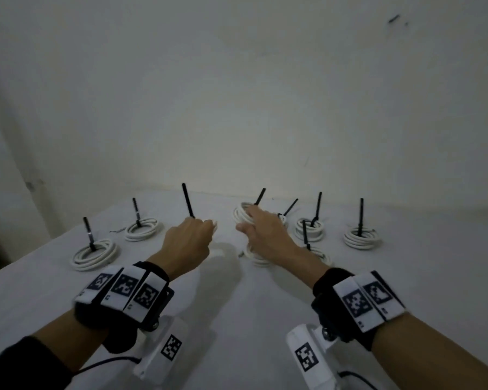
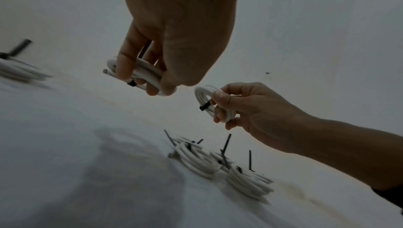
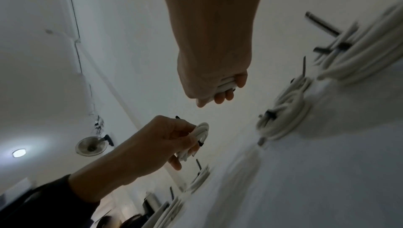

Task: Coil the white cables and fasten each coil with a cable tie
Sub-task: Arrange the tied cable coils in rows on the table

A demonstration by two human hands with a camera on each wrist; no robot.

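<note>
A: Start with the big thing. What carries it all?

B: A white table [image 1: 251, 319] against a pale wall [image 1: 265, 94]. Tied coils of white cable lie across it: two on the left, such as the near-left coil [image 1: 94, 254], and a cluster on the right, out to the far-right coil [image 1: 361, 238]. Each has a black cable tie tail standing up.

A: And the hands?

B: Both are lifted off the table, each curled round a coil of its own. The left hand [image 1: 188, 240] grips the left coil [image 2: 139, 74], fingers wrapped over the loops, with its black cable tie [image 1: 188, 200] pointing up. The right hand [image 1: 261, 230] holds the right coil [image 2: 212, 104], pinched at the rim, and that coil's tie [image 2: 205, 106] is cinched round the loops.

A: So little is left?

B: I'd judge these two are already fastened and only need setting down.

A: What could go wrong?

B: The right cluster is crowded. A coil lowered there could land on an upright tie tail and knock a neighbour askew. The right coil is held at one edge only, so a loose grip might let it swing or drop.
</note>
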